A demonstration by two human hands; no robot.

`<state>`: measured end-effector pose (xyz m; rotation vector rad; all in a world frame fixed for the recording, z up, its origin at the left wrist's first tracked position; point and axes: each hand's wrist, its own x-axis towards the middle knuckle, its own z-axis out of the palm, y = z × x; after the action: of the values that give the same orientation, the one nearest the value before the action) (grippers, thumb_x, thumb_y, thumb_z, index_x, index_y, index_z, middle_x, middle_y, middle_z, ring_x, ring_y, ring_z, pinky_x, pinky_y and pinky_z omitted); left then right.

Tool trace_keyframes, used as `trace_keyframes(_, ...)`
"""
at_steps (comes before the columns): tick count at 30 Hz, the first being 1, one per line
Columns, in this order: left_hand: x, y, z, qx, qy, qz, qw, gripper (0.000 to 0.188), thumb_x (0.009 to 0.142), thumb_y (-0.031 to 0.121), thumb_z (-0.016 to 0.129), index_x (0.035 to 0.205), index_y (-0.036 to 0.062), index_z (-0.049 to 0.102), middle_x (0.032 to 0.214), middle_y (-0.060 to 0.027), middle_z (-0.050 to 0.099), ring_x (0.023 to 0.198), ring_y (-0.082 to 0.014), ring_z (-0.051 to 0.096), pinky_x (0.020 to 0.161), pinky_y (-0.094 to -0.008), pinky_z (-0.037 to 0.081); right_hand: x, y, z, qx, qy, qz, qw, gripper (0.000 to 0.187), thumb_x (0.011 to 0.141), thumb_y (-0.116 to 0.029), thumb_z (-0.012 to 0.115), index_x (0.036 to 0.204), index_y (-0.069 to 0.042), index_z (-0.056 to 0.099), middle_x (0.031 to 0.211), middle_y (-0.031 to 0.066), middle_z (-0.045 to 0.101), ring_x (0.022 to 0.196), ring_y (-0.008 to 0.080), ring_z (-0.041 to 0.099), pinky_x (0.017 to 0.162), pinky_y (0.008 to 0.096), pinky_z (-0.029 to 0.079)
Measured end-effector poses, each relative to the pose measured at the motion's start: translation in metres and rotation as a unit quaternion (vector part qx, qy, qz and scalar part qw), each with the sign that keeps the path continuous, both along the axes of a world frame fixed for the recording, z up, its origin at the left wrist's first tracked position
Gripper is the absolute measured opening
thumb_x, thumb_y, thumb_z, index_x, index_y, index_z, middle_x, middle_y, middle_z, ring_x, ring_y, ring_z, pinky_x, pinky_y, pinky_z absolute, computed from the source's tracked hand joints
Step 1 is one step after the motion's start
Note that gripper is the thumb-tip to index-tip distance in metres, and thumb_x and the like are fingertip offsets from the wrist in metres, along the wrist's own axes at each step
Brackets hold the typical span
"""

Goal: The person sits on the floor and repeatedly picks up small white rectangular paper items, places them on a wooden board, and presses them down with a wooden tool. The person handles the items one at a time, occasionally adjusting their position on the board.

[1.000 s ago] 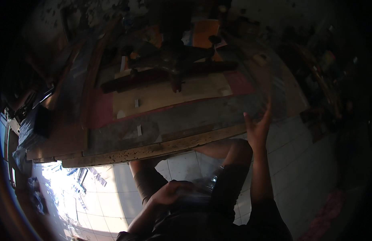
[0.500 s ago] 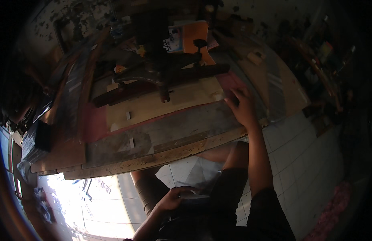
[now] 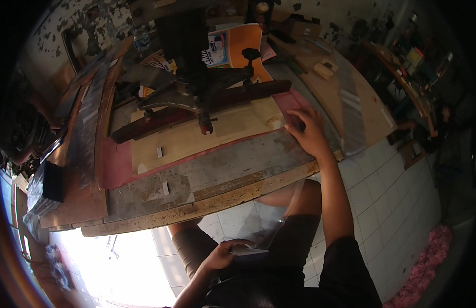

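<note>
Nearby, the left hand (image 3: 218, 256) grips a pale sheet (image 3: 252, 250) before the table's front edge (image 3: 222, 198); beyond, the right hand (image 3: 311, 135), fingers parted, seemingly adjusts the tan panel (image 3: 207, 139) at its right end; the next move needs a light touch.

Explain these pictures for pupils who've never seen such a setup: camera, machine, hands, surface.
A wide camera on a person's head looks down at the work, bending straight edges. A dark metal machine with a long bar stands over a worktable. Under the bar, a yellowish sheet lies on a pink sheet. One small pale piece lies on the yellowish sheet, another on the tabletop. The left hand, low in view, holds thin clear plastic. The right hand is open at the pink sheet's right end; whether it touches is unclear.
</note>
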<state>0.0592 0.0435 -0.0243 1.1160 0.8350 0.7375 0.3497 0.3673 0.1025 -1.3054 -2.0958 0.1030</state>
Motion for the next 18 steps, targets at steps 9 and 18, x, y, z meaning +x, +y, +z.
trace_keyframes(9, -0.002, -0.001, 0.000, 0.026, 0.009, -0.003, 1.000, 0.042, 0.093, -0.010, 0.064, 0.133, 0.0026, 0.066, 0.115, -0.0108, 0.075, 0.113, -0.0178, 0.069, 0.101, -0.0311, 0.052, -0.009, -0.009, 0.009, 0.026, 0.010, 0.002, 1.000, 0.029, 0.090, -0.022, 0.077, 0.116, -0.012, 0.071, 0.121, 0.0066, 0.066, 0.119, 0.0289, 0.057, 0.107, 0.0456, 0.035)
trace_keyframes(18, -0.003, -0.006, 0.003, 0.013, -0.010, -0.011, 1.000, 0.065, 0.071, -0.017, 0.044, 0.131, -0.0016, 0.066, 0.135, -0.0133, 0.068, 0.126, -0.0215, 0.063, 0.112, -0.0347, 0.045, -0.014, -0.011, 0.007, 0.091, -0.019, -0.025, 0.995, 0.008, 0.093, -0.012, 0.070, 0.100, -0.010, 0.069, 0.106, 0.0070, 0.065, 0.111, 0.0297, 0.059, 0.101, 0.0460, 0.039)
